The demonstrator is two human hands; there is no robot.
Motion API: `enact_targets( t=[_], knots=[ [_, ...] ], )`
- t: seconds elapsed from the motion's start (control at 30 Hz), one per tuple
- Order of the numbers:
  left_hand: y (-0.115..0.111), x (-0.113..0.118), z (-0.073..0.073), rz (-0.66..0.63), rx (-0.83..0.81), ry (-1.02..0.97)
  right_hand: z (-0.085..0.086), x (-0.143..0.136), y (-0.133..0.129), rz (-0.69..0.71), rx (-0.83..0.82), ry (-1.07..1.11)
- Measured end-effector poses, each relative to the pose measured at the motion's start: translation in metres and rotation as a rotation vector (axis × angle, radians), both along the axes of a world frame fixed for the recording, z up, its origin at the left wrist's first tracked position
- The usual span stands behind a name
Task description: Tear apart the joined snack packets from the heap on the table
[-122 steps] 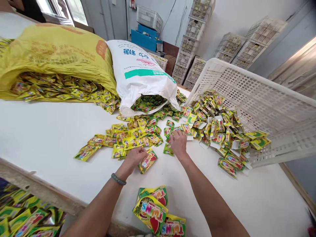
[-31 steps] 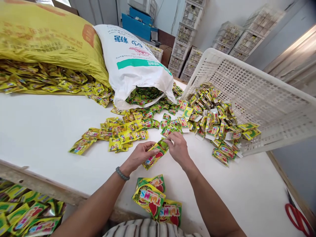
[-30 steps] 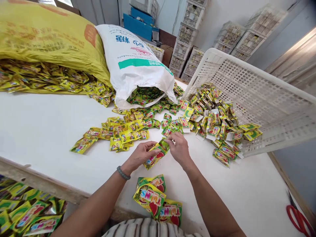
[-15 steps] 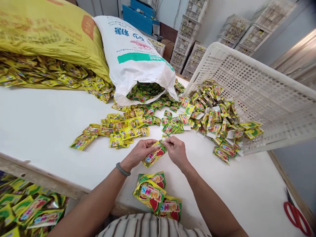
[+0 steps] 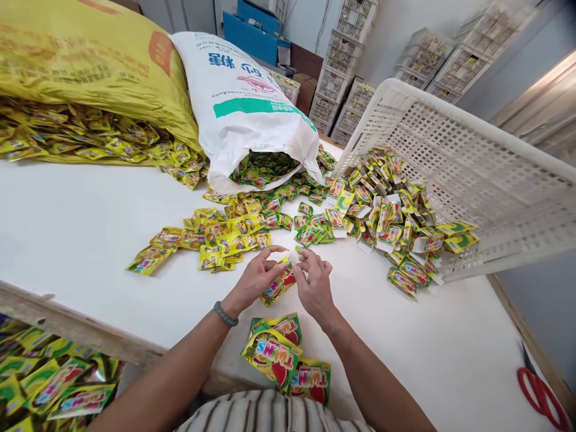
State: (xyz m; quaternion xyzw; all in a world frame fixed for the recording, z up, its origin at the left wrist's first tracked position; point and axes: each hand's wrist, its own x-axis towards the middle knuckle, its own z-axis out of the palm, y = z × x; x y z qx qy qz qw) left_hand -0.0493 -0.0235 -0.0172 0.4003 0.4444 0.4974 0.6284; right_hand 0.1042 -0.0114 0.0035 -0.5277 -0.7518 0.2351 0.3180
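A small yellow-green candy box [image 5: 275, 290] printed with fruit is held tilted above the white table. My left hand [image 5: 257, 277] pinches it from the left, thumb and forefinger near its upper end. At that end a white flap shows, with the fingertips of my right hand [image 5: 314, 282] closed against it. Whether anything small is between those fingertips I cannot make out. Nearer to me lie several similar flat TWINS packs [image 5: 272, 357], overlapping. Beyond my hands are yellow candy sachets [image 5: 234, 240] and green candy sachets [image 5: 315, 228].
A white sack [image 5: 256, 120] spills green sachets, and a yellow sack [image 5: 90, 72] spills yellow ones. On the right a tipped white basket [image 5: 477, 150] has small boxes heaped at its mouth. Red-handled scissors [image 5: 537, 390] lie at the right edge. More packs [image 5: 58, 378] fill the lower left.
My right hand has turned and shifted slightly, its fingers more raised at the box's upper end. More of the white flap shows there. My left hand still holds the box.
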Motion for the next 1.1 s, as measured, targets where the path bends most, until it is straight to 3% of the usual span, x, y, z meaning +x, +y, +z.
enact_targets(
  t=[0.13,0.3,0.47,0.77,0.97,1.1],
  knots=[
    [0.0,0.002,0.004,-0.015,-0.01,-0.016,-0.01,0.001,-0.001,0.014,-0.08,0.205],
    [0.003,0.005,0.007,0.035,-0.018,-0.105,-0.014,0.003,-0.002,-0.158,0.023,0.348],
    [0.003,0.005,0.004,0.099,0.019,-0.148,-0.021,0.001,0.005,0.039,-0.223,0.53],
    [0.0,0.002,-0.001,-0.021,0.083,-0.068,-0.009,0.008,0.016,0.224,-0.248,0.42],
    [0.002,0.006,-0.004,0.034,0.001,-0.107,-0.025,0.0,0.004,-0.018,-0.219,0.633],
    [0.002,0.006,-0.001,0.033,-0.059,-0.158,-0.025,-0.002,0.0,0.008,-0.171,0.556]
  ],
)
